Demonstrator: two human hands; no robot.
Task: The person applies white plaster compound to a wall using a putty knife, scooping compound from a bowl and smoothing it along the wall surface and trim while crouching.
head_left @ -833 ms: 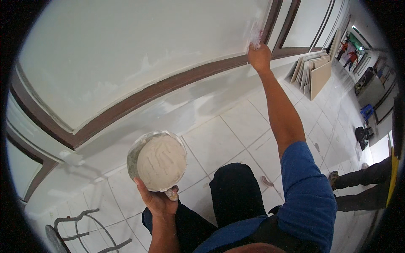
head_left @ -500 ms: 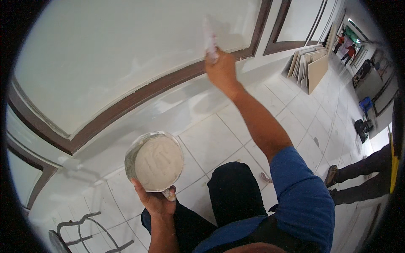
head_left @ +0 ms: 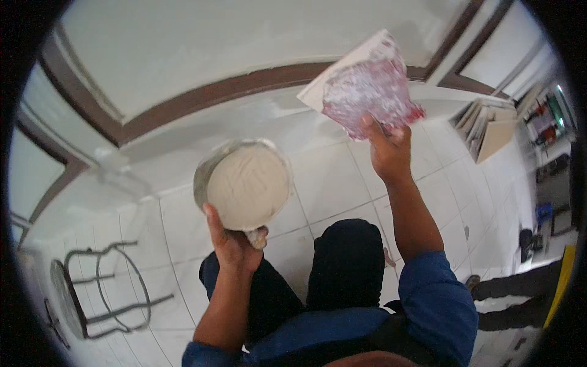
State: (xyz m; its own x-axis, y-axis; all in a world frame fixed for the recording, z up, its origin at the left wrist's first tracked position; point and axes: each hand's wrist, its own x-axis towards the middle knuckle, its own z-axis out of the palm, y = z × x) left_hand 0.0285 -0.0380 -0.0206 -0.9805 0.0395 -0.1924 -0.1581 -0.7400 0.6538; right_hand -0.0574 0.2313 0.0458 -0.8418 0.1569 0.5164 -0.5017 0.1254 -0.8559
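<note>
Drawn off the wall (head_left: 202,55), the red spreader (head_left: 372,92) juts beyond right fingers (head_left: 400,136) clamped on it; left fingers (head_left: 216,223) grip the pan (head_left: 204,174).

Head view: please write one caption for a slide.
Left hand holds a pan of pale paste; right hand holds a smeared red spreader.

The right rim crops a co-worker (head_left: 516,301), and the left grip (head_left: 239,252) partly hides the pan handle (head_left: 256,239).
</note>
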